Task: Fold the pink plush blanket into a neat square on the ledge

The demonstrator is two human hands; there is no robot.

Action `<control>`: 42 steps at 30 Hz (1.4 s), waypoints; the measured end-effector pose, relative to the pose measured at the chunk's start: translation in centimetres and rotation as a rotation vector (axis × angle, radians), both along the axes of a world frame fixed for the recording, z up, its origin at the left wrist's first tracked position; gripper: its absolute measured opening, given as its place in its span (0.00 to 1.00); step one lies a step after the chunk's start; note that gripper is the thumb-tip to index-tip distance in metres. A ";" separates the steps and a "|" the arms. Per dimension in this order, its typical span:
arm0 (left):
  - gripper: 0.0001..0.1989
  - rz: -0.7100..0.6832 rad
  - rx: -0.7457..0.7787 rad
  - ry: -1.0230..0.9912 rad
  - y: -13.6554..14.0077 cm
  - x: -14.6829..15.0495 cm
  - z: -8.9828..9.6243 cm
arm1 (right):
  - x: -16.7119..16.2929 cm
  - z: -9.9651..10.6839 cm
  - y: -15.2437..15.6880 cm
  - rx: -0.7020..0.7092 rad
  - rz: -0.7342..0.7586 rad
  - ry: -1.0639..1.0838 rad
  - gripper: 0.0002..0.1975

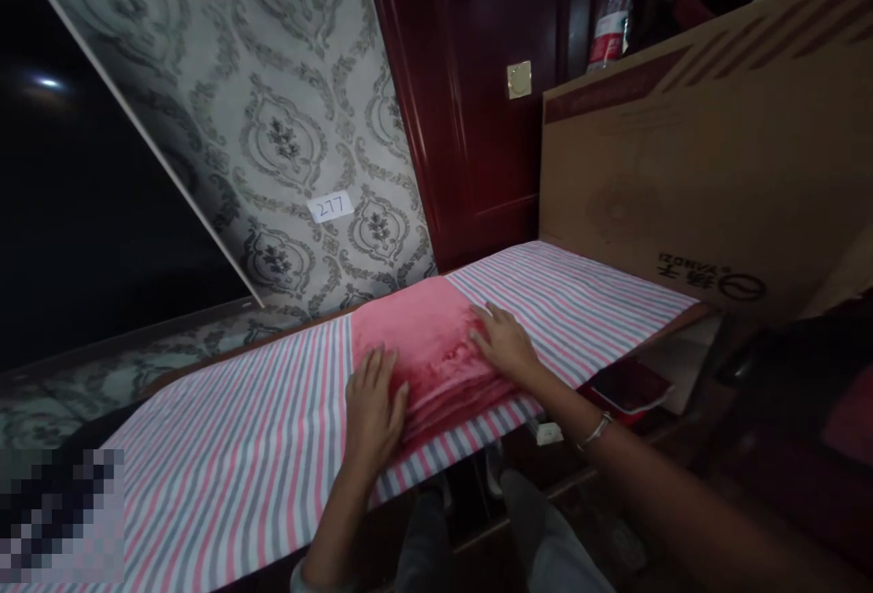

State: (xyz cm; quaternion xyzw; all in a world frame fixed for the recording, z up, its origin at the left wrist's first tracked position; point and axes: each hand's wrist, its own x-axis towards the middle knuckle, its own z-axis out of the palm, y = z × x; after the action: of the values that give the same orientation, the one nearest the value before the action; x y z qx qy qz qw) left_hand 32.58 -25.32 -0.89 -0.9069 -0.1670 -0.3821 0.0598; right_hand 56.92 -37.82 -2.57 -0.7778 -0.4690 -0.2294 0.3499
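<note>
A folded piece of plush pink fabric point(416, 325) lies in a neat stack on a striped cloth point(273, 429) that covers the table. Its near side shows several layers and darker, ruffled pile. My left hand point(374, 402) rests at the left edge of the stack, fingers stretched forward and thumb apart. On the opposite edge lies my right hand point(503, 343), its fingers spread over the pink pile. Neither hand grips the fabric. Whatever lies beneath the palms is hidden.
A large cardboard box point(682, 147) stands at the table's right end, with a plastic bottle point(610, 25) behind its top edge. A dark screen point(88, 184) hangs at the left. Below the table's front edge are a red container point(631, 388) and my legs point(546, 534).
</note>
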 end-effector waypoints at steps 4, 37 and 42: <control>0.24 0.049 -0.003 0.291 -0.4 1.2 -2.8 | -0.7 -3.2 -0.2 -0.157 -0.062 0.004 0.20; 0.34 0.221 -0.419 0.647 9.7 23.8 2.3 | -1.1 -7.8 -1.3 0.133 -0.019 -0.031 0.28; 0.36 0.294 -0.497 0.653 13.0 26.5 1.7 | -1.2 -7.9 -1.4 0.159 -0.004 0.000 0.30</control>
State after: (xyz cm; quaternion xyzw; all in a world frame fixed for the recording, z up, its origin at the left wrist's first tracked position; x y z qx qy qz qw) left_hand 59.10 -12.33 0.77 -0.9337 -0.3534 -0.0109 -0.0570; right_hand 55.70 -39.25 -10.50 -0.7485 -0.4475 -0.2667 0.4103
